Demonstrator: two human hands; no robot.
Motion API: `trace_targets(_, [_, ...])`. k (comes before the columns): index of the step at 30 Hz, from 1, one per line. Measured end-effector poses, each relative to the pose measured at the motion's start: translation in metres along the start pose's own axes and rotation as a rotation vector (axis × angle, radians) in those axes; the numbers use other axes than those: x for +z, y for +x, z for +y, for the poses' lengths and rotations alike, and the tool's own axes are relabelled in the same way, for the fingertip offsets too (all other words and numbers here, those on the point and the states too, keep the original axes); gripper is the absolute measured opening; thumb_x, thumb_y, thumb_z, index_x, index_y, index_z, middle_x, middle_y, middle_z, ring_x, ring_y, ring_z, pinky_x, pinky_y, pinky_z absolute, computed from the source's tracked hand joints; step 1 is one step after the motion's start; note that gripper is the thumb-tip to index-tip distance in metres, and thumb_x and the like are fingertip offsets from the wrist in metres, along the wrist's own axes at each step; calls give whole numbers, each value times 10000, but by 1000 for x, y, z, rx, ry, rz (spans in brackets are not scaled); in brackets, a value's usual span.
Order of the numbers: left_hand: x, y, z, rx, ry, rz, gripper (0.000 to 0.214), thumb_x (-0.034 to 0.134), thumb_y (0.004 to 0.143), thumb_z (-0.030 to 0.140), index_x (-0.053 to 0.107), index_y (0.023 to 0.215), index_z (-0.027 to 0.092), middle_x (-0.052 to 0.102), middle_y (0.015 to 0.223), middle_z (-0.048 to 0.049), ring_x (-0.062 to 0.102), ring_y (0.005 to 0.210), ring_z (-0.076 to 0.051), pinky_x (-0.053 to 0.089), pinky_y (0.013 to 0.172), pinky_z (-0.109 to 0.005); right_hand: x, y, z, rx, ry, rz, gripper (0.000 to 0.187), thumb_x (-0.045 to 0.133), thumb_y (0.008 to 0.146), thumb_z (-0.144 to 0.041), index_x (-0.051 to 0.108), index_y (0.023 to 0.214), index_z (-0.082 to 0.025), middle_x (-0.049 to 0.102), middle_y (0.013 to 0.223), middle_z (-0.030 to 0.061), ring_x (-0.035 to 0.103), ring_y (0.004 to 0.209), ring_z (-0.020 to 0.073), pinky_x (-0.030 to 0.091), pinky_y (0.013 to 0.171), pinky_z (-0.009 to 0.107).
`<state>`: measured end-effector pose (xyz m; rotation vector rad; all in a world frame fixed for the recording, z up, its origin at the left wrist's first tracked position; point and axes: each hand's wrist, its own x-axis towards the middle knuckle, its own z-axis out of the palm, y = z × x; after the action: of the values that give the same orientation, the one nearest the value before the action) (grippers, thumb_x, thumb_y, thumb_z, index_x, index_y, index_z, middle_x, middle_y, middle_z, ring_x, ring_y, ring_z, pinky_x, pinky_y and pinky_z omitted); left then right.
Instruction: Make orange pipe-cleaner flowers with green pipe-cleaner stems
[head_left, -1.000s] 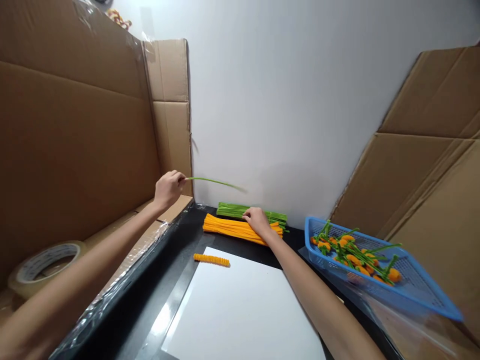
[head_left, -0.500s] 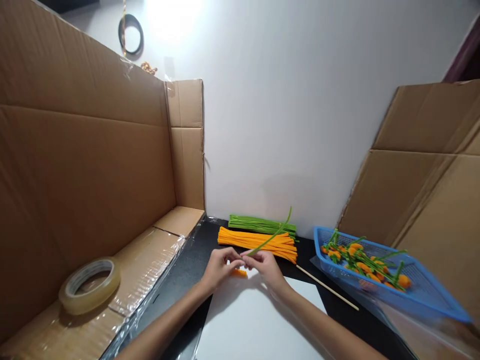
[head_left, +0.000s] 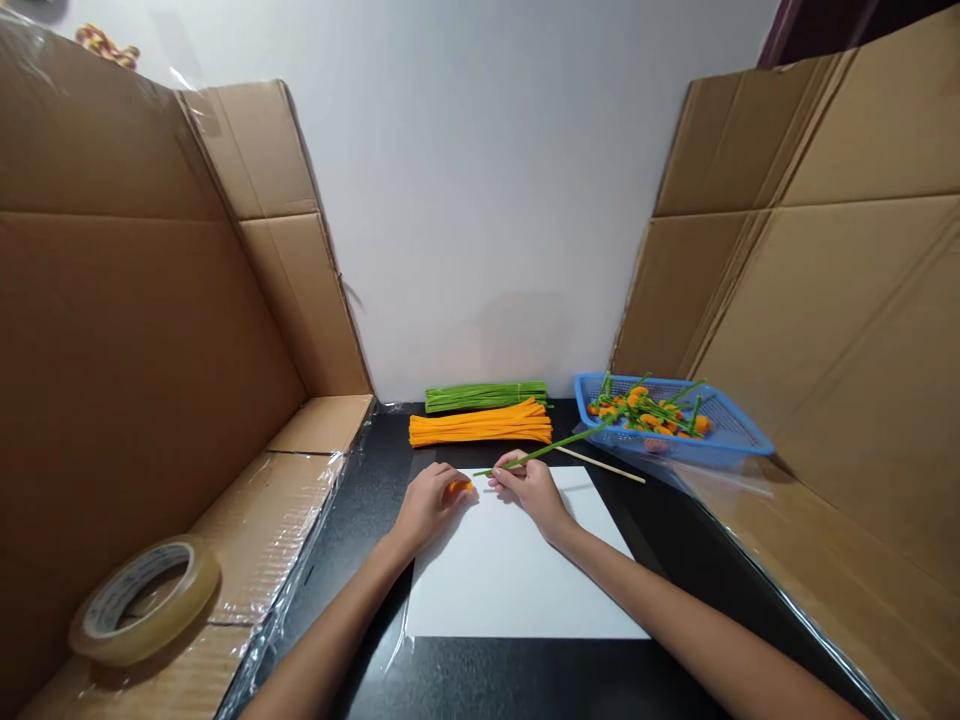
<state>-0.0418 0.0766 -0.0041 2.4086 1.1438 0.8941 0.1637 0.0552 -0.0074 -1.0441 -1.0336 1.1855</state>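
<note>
Over the far part of the white sheet (head_left: 517,570), my right hand (head_left: 534,495) pinches a green pipe cleaner (head_left: 556,446). That stem slants up and right, its far end overlapping the basket in view. My left hand (head_left: 429,505) lies at the sheet's far left edge, fingers curled round a small orange coiled pipe cleaner (head_left: 460,486), mostly covered by the fingers. The green stem's near end points toward the orange coil, with a small gap between them. Beyond my hands lie a bundle of orange pipe cleaners (head_left: 480,426) and a bundle of green pipe cleaners (head_left: 486,396).
A blue basket (head_left: 739,430) at the right holds several orange and green pipe-cleaner pieces. A thin wooden stick (head_left: 604,466) lies before it. At the left, a tape roll (head_left: 191,590) sits on cardboard. Cardboard walls (head_left: 112,320) flank the black table (head_left: 480,685).
My hands have moved apart. The green pipe cleaner has tipped lower toward the right, and my left hand has closed round the orange coil. The view has shifted downward and to the right.
</note>
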Motion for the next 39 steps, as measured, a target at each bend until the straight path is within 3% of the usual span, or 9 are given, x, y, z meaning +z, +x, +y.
trace_targets(3, [-1, -1, -3, -15, -150, 99, 104, 702, 879, 281, 729, 929, 194, 720, 896, -36, 635, 806, -163, 453, 729, -262, 4, -6, -3, -64, -33, 9, 385, 837, 656, -477, 616, 784, -189, 728, 700, 37, 721, 693, 195, 552, 680, 298])
trace_targets(9, [-2, -2, 1, 20, -312, 179, 194, 746, 843, 363, 761, 948, 200, 756, 932, -52, 678, 842, -178, 493, 778, -280, 10, -24, -11, -137, -105, -8, 290, 791, 728, -427, 620, 796, -202, 724, 702, 29, 728, 715, 203, 549, 690, 304])
trace_targets(14, [2, -3, 7, 71, -349, 136, 207, 744, 844, 379, 780, 954, 207, 764, 912, -59, 690, 817, -177, 506, 749, -273, 7, -31, -14, -142, -82, -25, 261, 783, 741, -400, 623, 799, -201, 722, 703, 24, 718, 692, 192, 553, 677, 301])
trace_targets(20, [5, -4, 9, 53, -380, 169, 218, 733, 852, 394, 793, 959, 214, 778, 905, -57, 688, 764, -164, 504, 708, -259, 0, -34, -20, -112, -22, -43, 282, 796, 731, -407, 624, 810, -199, 733, 714, 24, 722, 690, 185, 570, 680, 297])
trace_targets(24, [8, -6, 14, 51, -410, 110, 217, 705, 876, 394, 794, 946, 210, 786, 914, -59, 705, 769, -167, 515, 689, -252, 3, -38, -22, -99, -58, -54, 283, 792, 731, -427, 633, 803, -204, 738, 717, 33, 727, 698, 203, 582, 689, 322])
trace_targets(29, [7, -9, 19, 28, -380, 85, 254, 649, 916, 408, 782, 960, 196, 783, 966, -78, 719, 815, -184, 531, 690, -259, 2, -39, -25, -92, -172, -59, 254, 781, 736, -427, 684, 795, -200, 726, 706, 28, 710, 691, 206, 568, 664, 318])
trace_targets(35, [7, -10, 18, 173, -242, 20, 226, 633, 935, 367, 757, 1003, 191, 766, 884, -60, 688, 775, -157, 510, 706, -246, 0, -41, -42, -194, -485, -136, 104, 712, 802, -309, 759, 753, -230, 745, 751, 26, 681, 721, 200, 518, 689, 308])
trace_targets(39, [8, -8, 15, 216, -210, 40, 259, 646, 921, 394, 748, 1028, 181, 758, 872, -64, 682, 755, -153, 509, 692, -242, -6, -37, -50, -219, -551, -191, 94, 707, 806, -287, 773, 762, -237, 756, 767, 21, 684, 722, 202, 504, 692, 308])
